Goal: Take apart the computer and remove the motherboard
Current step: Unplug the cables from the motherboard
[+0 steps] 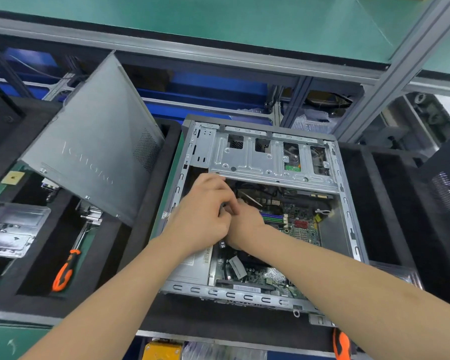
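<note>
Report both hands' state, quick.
Left hand: fingers curled, what they hold cannot be told.
Right hand: partly behind the left, cannot be told.

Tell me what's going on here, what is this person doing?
A person works inside the open computer case, left hand and right hand close together over the motherboard, below the drive cage. Their fingers are curled, but what they grip is hidden. The motherboard sits in the case. The removed side panel leans at the left, near an orange-handled screwdriver.

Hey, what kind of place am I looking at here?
Likely an electronics repair or teardown workbench: an opened computer case with its motherboard showing, the side panel leaning beside it, and a screwdriver lying to the left.
</note>
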